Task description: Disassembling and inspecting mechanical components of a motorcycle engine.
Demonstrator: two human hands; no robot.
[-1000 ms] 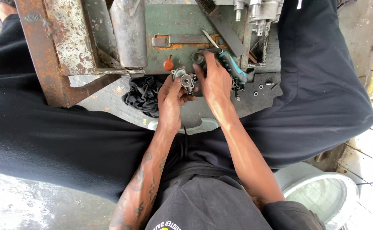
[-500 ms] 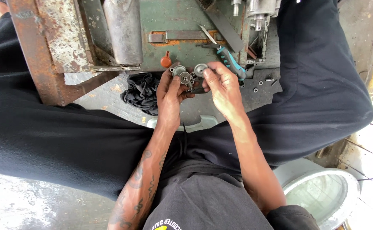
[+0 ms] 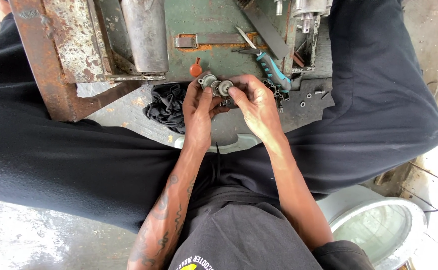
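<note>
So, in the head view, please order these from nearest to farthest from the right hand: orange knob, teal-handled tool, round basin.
From the right hand:
1. Teal-handled tool, just beyond the fingers.
2. Orange knob, past the left hand's side.
3. Round basin, far off at lower right.

We see dull grey metal part (image 3: 217, 86), greasy-looking; rusty, flaking steel frame (image 3: 64, 45); green painted metal plate (image 3: 214, 20), worn; matt black cloth rag (image 3: 168, 106); teal plastic-handled tool (image 3: 274, 70); orange plastic cap (image 3: 196, 69).
</note>
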